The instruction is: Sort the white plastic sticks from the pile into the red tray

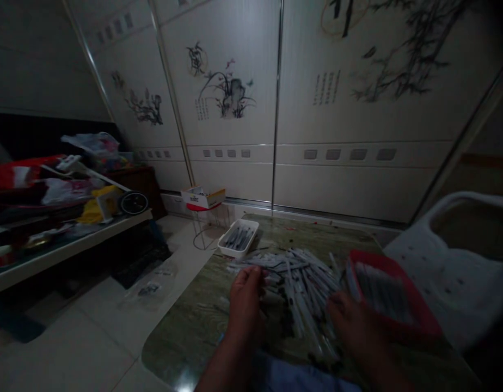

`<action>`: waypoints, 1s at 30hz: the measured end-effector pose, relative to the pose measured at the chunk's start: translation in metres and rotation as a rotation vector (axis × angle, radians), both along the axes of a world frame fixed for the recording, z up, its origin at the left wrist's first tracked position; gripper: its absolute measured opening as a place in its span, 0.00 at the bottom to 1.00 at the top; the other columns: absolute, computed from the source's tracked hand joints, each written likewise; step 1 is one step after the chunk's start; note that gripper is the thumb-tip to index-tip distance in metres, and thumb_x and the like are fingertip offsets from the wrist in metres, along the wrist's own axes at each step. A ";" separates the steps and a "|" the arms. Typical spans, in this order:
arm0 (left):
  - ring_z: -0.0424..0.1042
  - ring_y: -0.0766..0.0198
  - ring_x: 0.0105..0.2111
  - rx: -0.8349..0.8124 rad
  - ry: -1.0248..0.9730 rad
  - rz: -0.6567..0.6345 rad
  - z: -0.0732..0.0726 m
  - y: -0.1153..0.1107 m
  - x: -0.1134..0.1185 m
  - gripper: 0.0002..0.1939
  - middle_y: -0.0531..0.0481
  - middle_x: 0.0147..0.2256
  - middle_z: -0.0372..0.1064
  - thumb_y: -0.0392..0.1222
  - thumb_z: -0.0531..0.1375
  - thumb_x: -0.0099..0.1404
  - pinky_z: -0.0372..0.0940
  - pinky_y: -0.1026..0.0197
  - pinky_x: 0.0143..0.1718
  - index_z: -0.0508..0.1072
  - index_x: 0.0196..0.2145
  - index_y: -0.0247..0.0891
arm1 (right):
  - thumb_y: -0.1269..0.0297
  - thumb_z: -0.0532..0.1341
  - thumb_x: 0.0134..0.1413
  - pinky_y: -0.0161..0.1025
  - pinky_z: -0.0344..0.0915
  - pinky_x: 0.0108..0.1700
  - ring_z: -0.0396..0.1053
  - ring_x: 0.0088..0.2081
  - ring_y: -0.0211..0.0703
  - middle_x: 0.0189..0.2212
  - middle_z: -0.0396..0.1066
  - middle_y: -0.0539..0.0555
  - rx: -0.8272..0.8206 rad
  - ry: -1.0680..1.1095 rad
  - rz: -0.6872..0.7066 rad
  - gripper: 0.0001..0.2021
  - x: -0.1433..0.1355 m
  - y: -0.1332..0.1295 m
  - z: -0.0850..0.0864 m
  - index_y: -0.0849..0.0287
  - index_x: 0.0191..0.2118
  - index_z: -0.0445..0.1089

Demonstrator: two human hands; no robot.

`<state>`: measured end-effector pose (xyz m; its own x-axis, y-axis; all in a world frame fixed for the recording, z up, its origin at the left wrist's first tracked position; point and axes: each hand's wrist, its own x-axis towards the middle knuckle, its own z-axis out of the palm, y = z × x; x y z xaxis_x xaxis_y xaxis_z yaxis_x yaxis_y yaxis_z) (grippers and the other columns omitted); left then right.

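A loose pile of slim, whitish, pen-like tubes (304, 283) with dark ends lies across the green marbled table (186, 321). My left hand (246, 291) is closed at the pile's left side, thumb and fingers pinched together; what they hold is too dark to name. At the pile's right side, my right hand (351, 318) has its fingers curled, and blur hides what is in them. Beside it stands a red basket (417, 296) filled with similar slim pieces. A white basket (251, 231) holding more dark-and-clear sticks sits at the table's far left corner.
Right of the table is a white plastic chair (423, 245). Behind the table, a box (204, 197) rests on a red stool (198, 207) near sliding panels (219, 130). A cluttered bench (72, 242) stands at left, with a plastic bag (153, 283) on the floor.
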<state>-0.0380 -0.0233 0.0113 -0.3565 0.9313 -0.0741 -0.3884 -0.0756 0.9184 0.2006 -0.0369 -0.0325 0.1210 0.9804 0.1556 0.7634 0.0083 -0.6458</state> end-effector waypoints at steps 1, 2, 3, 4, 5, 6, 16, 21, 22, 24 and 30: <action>0.70 0.67 0.28 -0.009 -0.046 0.010 0.001 0.005 0.000 0.18 0.49 0.33 0.75 0.54 0.68 0.57 0.60 0.65 0.29 0.74 0.35 0.37 | 0.56 0.53 0.61 0.37 0.62 0.34 0.75 0.32 0.45 0.30 0.78 0.52 -0.047 -0.015 0.045 0.13 -0.003 -0.001 0.001 0.54 0.39 0.72; 0.71 0.67 0.28 -0.017 -0.093 0.013 0.001 0.010 0.001 0.18 0.49 0.33 0.75 0.54 0.68 0.55 0.60 0.65 0.29 0.74 0.36 0.37 | 0.57 0.52 0.63 0.37 0.61 0.34 0.75 0.33 0.45 0.30 0.77 0.52 -0.072 -0.043 0.068 0.13 -0.007 -0.002 0.003 0.54 0.38 0.71; 0.71 0.67 0.29 -0.024 -0.137 0.011 0.001 0.013 0.001 0.19 0.50 0.33 0.75 0.53 0.69 0.54 0.60 0.65 0.30 0.74 0.37 0.37 | 0.58 0.52 0.64 0.37 0.60 0.35 0.75 0.34 0.45 0.30 0.77 0.52 -0.085 -0.074 0.070 0.12 -0.011 -0.003 0.005 0.54 0.38 0.70; 0.72 0.67 0.29 -0.032 -0.173 0.005 0.000 0.016 0.002 0.20 0.50 0.33 0.75 0.52 0.70 0.54 0.61 0.65 0.30 0.74 0.38 0.37 | 0.59 0.52 0.64 0.37 0.58 0.34 0.75 0.33 0.45 0.29 0.76 0.52 -0.120 -0.103 0.067 0.11 -0.014 -0.004 0.007 0.55 0.36 0.70; 0.72 0.67 0.29 -0.040 -0.199 0.000 -0.001 0.018 0.003 0.20 0.50 0.33 0.75 0.52 0.70 0.53 0.61 0.65 0.30 0.74 0.38 0.37 | 0.60 0.53 0.64 0.37 0.57 0.34 0.75 0.34 0.45 0.29 0.77 0.53 -0.145 -0.123 0.068 0.10 -0.018 -0.004 0.009 0.55 0.36 0.69; 0.71 0.68 0.29 -0.051 -0.216 -0.004 -0.003 0.019 0.003 0.20 0.51 0.33 0.75 0.51 0.70 0.53 0.61 0.65 0.30 0.74 0.38 0.37 | 0.60 0.54 0.64 0.37 0.56 0.34 0.75 0.34 0.45 0.30 0.77 0.53 -0.164 -0.142 0.064 0.09 -0.020 -0.005 0.011 0.55 0.35 0.69; 0.71 0.67 0.31 -0.130 -0.207 -0.056 -0.017 0.020 0.004 0.17 0.52 0.33 0.75 0.49 0.69 0.56 0.62 0.65 0.32 0.73 0.38 0.36 | 0.62 0.57 0.62 0.36 0.50 0.32 0.74 0.34 0.44 0.30 0.76 0.51 -0.243 -0.239 0.008 0.06 -0.022 -0.001 0.007 0.54 0.33 0.67; 0.70 0.68 0.29 -0.134 -0.177 -0.084 -0.018 0.019 0.005 0.16 0.52 0.32 0.74 0.48 0.68 0.57 0.61 0.66 0.30 0.72 0.37 0.37 | 0.60 0.56 0.63 0.37 0.48 0.30 0.73 0.32 0.43 0.28 0.75 0.51 -0.234 -0.257 -0.035 0.09 -0.023 0.000 0.007 0.54 0.32 0.66; 0.70 0.67 0.30 -0.131 -0.170 -0.090 -0.018 0.019 0.006 0.16 0.52 0.32 0.74 0.49 0.68 0.57 0.61 0.66 0.30 0.72 0.37 0.37 | 0.60 0.55 0.63 0.37 0.48 0.30 0.73 0.32 0.43 0.28 0.74 0.52 -0.246 -0.260 -0.042 0.09 -0.022 0.001 0.007 0.55 0.31 0.66; 0.70 0.67 0.30 -0.123 -0.159 -0.094 -0.020 0.019 0.007 0.16 0.52 0.32 0.74 0.49 0.69 0.57 0.61 0.66 0.31 0.72 0.36 0.37 | 0.60 0.55 0.63 0.37 0.47 0.29 0.73 0.31 0.43 0.28 0.74 0.52 -0.265 -0.265 -0.051 0.09 -0.021 0.002 0.005 0.55 0.31 0.66; 0.70 0.68 0.28 -0.096 -0.091 -0.168 -0.024 0.018 0.014 0.16 0.51 0.33 0.75 0.52 0.68 0.57 0.62 0.67 0.30 0.74 0.36 0.38 | 0.62 0.55 0.61 0.36 0.51 0.30 0.72 0.30 0.42 0.26 0.74 0.51 -0.207 -0.191 -0.057 0.09 -0.013 0.007 0.001 0.55 0.29 0.65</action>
<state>-0.0243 -0.0051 -0.0129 -0.1846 0.9642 -0.1904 -0.4702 0.0835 0.8786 0.1876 -0.0302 -0.0314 0.1642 0.9862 -0.0218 0.8671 -0.1548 -0.4734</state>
